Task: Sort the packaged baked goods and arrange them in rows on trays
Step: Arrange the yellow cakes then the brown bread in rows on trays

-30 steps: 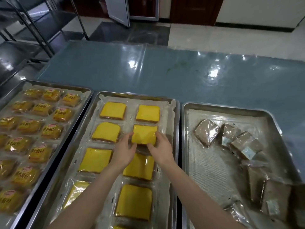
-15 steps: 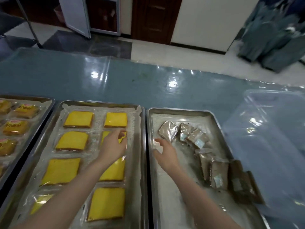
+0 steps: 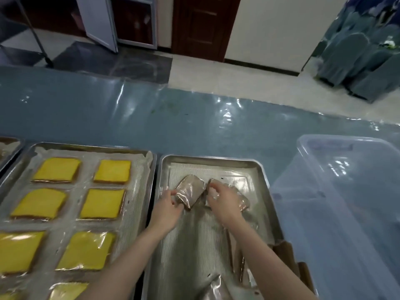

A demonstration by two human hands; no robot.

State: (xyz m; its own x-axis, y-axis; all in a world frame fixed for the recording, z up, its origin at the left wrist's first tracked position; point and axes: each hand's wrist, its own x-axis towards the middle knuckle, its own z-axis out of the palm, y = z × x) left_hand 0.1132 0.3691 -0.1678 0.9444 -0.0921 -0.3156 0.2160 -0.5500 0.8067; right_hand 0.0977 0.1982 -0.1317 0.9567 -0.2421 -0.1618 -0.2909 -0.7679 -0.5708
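shiny metal tray [image 3: 263,180], glossy plastic wrappers [image 3: 190,191], translucent plastic bin [image 3: 350,202]

free: mid of right tray [image 3: 212,159] | obst: brown packs [image 3: 190,190] far end + near-right corner | clear bin [image 3: 346,213] just rt

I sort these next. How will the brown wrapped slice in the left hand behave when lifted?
Probably light: the left hand pinches the brown wrapped slice by one edge, as the right hand does its neighbour. The glossy wrap looks slippery, so it may slide from a loose pinch. It seems to stay flat, though likely soft if squeezed.
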